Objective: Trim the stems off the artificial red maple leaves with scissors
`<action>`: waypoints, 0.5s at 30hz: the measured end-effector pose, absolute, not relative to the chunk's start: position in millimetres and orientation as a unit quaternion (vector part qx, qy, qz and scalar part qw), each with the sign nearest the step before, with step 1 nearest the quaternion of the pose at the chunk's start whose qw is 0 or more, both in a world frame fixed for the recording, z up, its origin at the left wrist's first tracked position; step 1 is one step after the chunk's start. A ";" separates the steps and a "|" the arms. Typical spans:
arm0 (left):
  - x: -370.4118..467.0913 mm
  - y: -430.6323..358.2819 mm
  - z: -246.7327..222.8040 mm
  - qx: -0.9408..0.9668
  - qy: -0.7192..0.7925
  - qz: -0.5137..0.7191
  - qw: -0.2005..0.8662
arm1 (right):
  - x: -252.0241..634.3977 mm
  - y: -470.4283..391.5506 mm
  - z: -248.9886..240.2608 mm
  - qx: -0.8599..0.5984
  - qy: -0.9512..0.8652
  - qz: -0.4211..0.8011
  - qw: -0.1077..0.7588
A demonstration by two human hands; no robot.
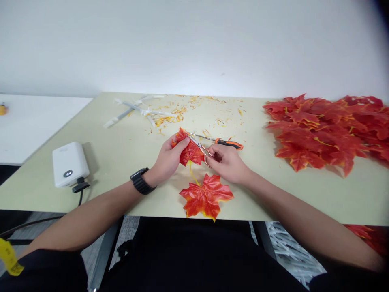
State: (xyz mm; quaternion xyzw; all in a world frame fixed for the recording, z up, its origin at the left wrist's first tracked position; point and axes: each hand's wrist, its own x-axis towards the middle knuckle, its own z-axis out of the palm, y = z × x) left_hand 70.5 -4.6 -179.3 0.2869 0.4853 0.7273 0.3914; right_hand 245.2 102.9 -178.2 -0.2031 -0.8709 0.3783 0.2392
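Pale-topped table (121,146) against a white wall (194,44). Big heap of red maple leaves (319,129), overlapping, far right side. Tied bundle of pale tubes (130,108) at back left. White device (69,164) with a round dark button, left side, black cable plugged into its front. Right hand (229,162): fingers curled in the scissor handles, near table centre. Left hand (165,158): thumb on top of a leaf, pinching it, dark watch on that wrist. Front leaf (206,196), red with yellow edges, sits at the table's front edge, between the forearms. Held leaf (191,153) is just above it, in the left grip, yellow stem between the two. Screwdriver (229,143), orange/black handle, just behind right hand. Scissors (206,153): blades at the held leaf's right edge, can't tell how far apart. Orange-yellow trimmings (170,118) scattered behind the hands
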 end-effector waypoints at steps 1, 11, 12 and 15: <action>70.9 -4.4 -179.4 0.288 0.488 0.727 0.387 | 245.2 103.1 -178.5 -0.203 -0.872 0.375 0.239; 74.0 -3.5 -182.5 0.313 0.498 0.725 0.359 | 243.2 99.4 -178.5 -0.211 -0.875 0.357 0.251; 74.4 -3.6 -182.0 0.314 0.500 0.723 0.359 | 243.1 99.1 -178.2 -0.212 -0.874 0.357 0.251; 75.4 -4.0 -180.6 0.314 0.499 0.724 0.358 | 242.7 98.5 -177.7 -0.213 -0.873 0.359 0.253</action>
